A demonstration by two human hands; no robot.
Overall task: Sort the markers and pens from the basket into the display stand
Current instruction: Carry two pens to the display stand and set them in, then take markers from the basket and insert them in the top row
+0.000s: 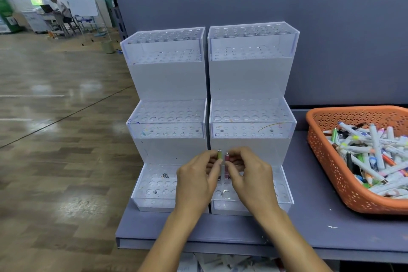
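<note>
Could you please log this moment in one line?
left hand: grips yellow-green pen | right hand: grips pink pen | place: bottom tier, clear acrylic display stand

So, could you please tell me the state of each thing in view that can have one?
left hand: pinching the yellow-green pen.
right hand: pinching the pink pen.
yellow-green pen: upright, over the bottom tier.
pink pen: upright beside it, lower end hidden.
display stand: upper two tiers hold no pens.
basket: heaped with markers and pens.
</note>
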